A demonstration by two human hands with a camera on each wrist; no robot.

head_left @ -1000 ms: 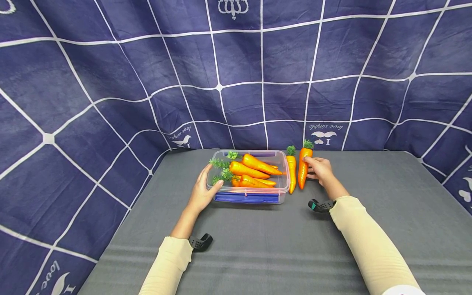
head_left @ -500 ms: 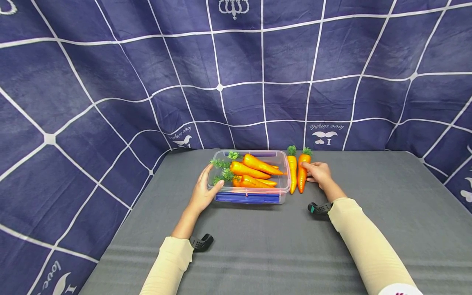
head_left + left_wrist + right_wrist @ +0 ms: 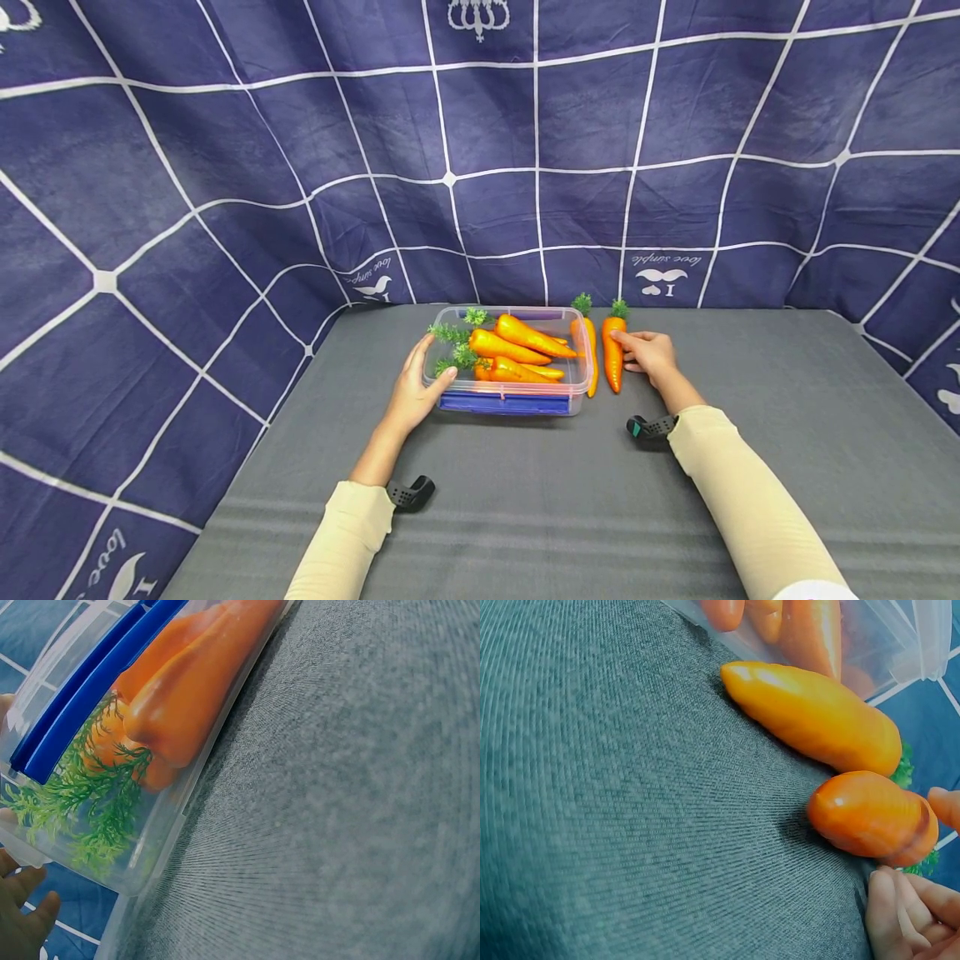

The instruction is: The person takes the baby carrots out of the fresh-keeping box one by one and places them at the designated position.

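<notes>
In the head view, a clear plastic box (image 3: 450, 315) with a blue front latch holds several orange carrots with green tops. My left hand (image 3: 410, 390) grips its left end, thumb at the front corner and fingers along the side. My right hand (image 3: 651, 354) pinches an orange carrot (image 3: 613, 367) to the right of the box, thumb on its upper part. Between that carrot and the box lies another, yellower carrot (image 3: 810, 712), close against the box's right wall. The right wrist view shows my thumb and curled fingers on either side of the held carrot's thick end.
Grey cloth (image 3: 525, 500) covers the table around the box. A navy curtain with white grid lines (image 3: 495, 217) hangs right behind the box and carrots, and along the left side. Black bands sit on both wrists.
My right hand's carrot shifted left toward the yellower carrot, then stayed nearly in place. The yellower carrot has since slid left against the box, leaving a gap between the two. My left hand stays put.
</notes>
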